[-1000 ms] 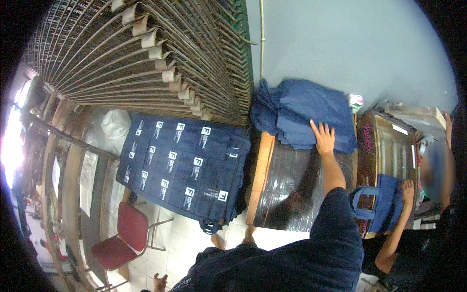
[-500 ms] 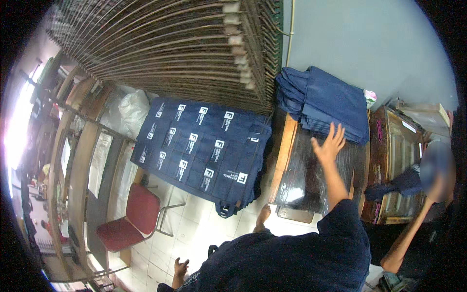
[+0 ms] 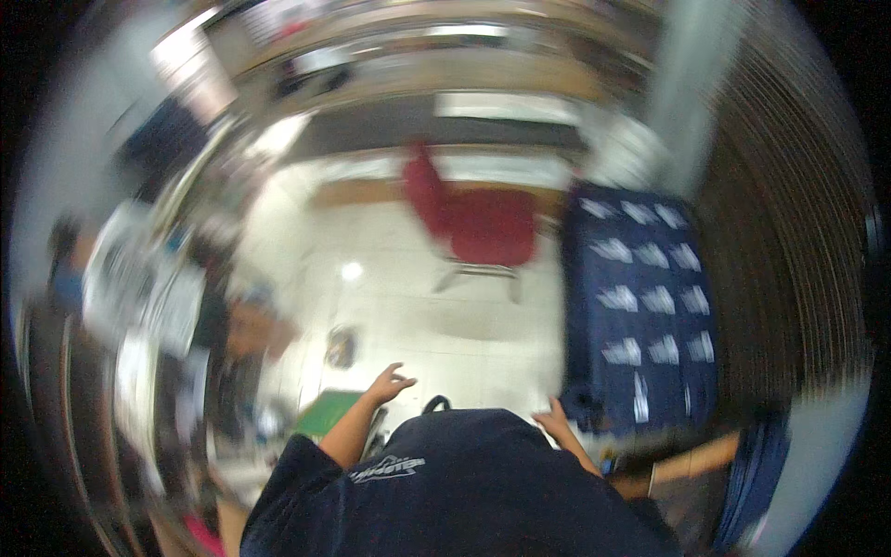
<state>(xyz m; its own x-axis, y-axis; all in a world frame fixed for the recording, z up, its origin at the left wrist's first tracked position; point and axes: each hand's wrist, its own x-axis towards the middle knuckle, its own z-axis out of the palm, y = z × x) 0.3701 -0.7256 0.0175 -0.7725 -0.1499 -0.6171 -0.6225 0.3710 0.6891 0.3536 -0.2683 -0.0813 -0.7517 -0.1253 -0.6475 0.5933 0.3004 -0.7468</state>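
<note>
My left hand (image 3: 388, 383) hangs over the white tiled floor, holding nothing, with its fingers loosely apart. My right hand (image 3: 554, 420) is low beside the near corner of a dark blue fabric stack (image 3: 640, 316), which has rows of white printed labels on top. That hand looks empty, its thumb raised; I cannot tell whether it touches the cloth. At the lower right lies a pile of folded blue cloth (image 3: 756, 478), well apart from my right hand.
Ahead stands a red chair (image 3: 487, 223) with metal legs. White plastic bags (image 3: 626, 153) sit behind the fabric stack, and a ribbed rack (image 3: 784, 251) rises at the right. A green flat item (image 3: 327, 411) lies near my left forearm. Blurred clutter fills the left.
My view has swung to the left, bringing the chair ahead and the fabric stack to my right. My right hand has left the folded blue cloth and dropped to my side.
</note>
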